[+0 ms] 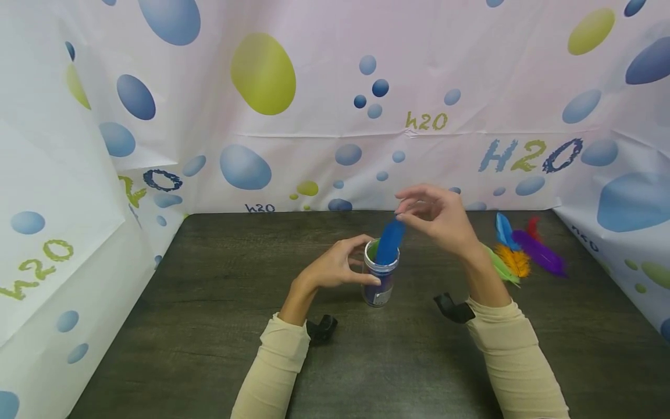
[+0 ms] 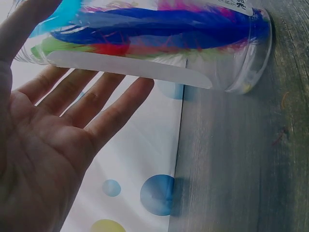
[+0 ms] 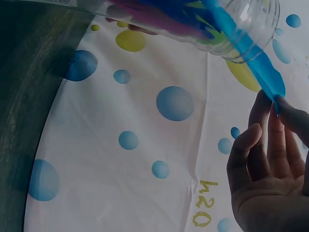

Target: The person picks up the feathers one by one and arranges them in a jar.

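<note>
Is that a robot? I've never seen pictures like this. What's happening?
No robot here, just a person's two bare hands. The wide picture looks down from a camera on the head; the other two look out from the left and right wrists. The left hand holds a clear jar with colourful feathers inside. The right hand pinches a blue feather, which is partly inside the jar. On the table at the right lie loose feathers: blue, red, purple, orange and green.
</note>
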`<state>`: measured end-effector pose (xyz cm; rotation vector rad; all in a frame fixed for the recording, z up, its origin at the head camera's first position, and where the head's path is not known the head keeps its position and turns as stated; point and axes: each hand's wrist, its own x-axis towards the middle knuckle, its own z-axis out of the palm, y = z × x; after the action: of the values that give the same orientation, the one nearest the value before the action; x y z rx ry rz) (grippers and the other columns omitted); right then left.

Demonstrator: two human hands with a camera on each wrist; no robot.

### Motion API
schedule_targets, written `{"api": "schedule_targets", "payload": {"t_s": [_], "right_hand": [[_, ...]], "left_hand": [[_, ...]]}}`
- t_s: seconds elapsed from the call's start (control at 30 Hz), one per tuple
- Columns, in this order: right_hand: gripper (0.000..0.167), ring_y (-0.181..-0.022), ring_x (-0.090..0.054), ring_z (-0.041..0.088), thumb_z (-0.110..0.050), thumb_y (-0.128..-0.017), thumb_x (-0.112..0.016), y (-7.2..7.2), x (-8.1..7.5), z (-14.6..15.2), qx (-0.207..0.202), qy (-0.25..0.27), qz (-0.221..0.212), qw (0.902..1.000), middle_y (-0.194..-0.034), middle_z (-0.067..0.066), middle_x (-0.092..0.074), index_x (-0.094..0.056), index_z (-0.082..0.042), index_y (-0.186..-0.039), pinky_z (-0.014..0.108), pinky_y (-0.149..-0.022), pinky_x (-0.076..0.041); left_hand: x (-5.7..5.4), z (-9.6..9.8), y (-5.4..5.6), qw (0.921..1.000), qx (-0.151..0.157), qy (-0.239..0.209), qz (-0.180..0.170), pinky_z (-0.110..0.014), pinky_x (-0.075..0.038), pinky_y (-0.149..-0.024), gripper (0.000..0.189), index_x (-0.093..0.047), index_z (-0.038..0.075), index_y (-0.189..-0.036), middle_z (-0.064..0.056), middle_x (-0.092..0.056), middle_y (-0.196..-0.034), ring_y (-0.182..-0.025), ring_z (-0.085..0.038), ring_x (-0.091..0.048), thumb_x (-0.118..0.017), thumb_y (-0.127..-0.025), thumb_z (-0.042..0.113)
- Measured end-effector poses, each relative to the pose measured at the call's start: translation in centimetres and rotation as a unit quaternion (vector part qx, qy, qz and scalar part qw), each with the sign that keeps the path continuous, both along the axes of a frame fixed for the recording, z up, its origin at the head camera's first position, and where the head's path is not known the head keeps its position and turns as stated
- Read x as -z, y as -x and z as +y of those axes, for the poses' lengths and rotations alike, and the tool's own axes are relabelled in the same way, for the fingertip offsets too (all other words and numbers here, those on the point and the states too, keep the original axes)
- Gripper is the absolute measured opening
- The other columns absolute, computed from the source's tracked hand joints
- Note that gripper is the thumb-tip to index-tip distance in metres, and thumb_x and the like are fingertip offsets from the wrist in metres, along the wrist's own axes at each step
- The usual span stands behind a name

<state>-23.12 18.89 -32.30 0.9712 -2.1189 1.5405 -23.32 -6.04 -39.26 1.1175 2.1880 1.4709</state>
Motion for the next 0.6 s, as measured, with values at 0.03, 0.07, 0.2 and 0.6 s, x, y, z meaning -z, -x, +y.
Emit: {"api": "schedule_targets", "payload": {"t_s": [0.03, 0.07, 0.2, 0.6], "right_hand": [[0.027, -0.085, -0.073, 0.006, 0.016, -0.09, -0.069, -0.03, 0.13, 0.03, -0.006, -0.007, -0.001, 1.0, -0.093, 0.021, -0.071, -0.067, 0.012, -0.117, 0.02, -0.082, -0.06], [0.028, -0.085, -0.073, 0.006, 0.016, -0.09, -0.069, -0.04, 0.26, 0.06, -0.011, -0.011, -0.003, 0.9999, -0.093, 0.022, -0.071, -0.067, 0.012, -0.117, 0.02, -0.081, -0.06], [0.027, -0.084, -0.073, 0.008, 0.016, -0.09, -0.069, 0.11, 0.63, 0.07, -0.021, -0.015, -0.024, 0.9994, -0.093, 0.02, -0.071, -0.067, 0.012, -0.117, 0.02, -0.08, -0.06], [0.033, -0.085, -0.075, 0.02, 0.014, -0.092, -0.068, 0.49, 1.0, -0.15, -0.055, -0.066, -0.105, 0.9908, -0.095, 0.02, -0.072, -0.063, 0.01, -0.125, 0.025, -0.079, -0.061]], "left_hand": [[-0.01, 0.0, -0.01, 1.0, 0.0, 0.0, 0.001, -0.038, -0.056, -0.101, 0.062, -0.05, -0.003, -0.142, -0.019, -0.063, -0.131, -0.124, -0.029, -0.063, -0.08, -0.088, 0.004], [-0.03, 0.01, -0.04, 1.0, 0.0, 0.0, 0.002, -0.038, -0.057, -0.101, 0.061, -0.05, -0.003, -0.142, -0.019, -0.063, -0.13, -0.124, -0.029, -0.063, -0.08, -0.088, 0.004], [0.0, -0.03, -0.07, 1.0, -0.001, -0.002, 0.002, -0.038, -0.057, -0.101, 0.062, -0.05, -0.002, -0.142, -0.019, -0.064, -0.13, -0.123, -0.028, -0.063, -0.08, -0.088, 0.003], [0.02, 0.02, 0.09, 1.0, -0.006, 0.001, -0.002, -0.037, -0.056, -0.102, 0.062, -0.051, -0.001, -0.142, -0.016, -0.063, -0.132, -0.124, -0.026, -0.064, -0.081, -0.088, 0.005]]}}
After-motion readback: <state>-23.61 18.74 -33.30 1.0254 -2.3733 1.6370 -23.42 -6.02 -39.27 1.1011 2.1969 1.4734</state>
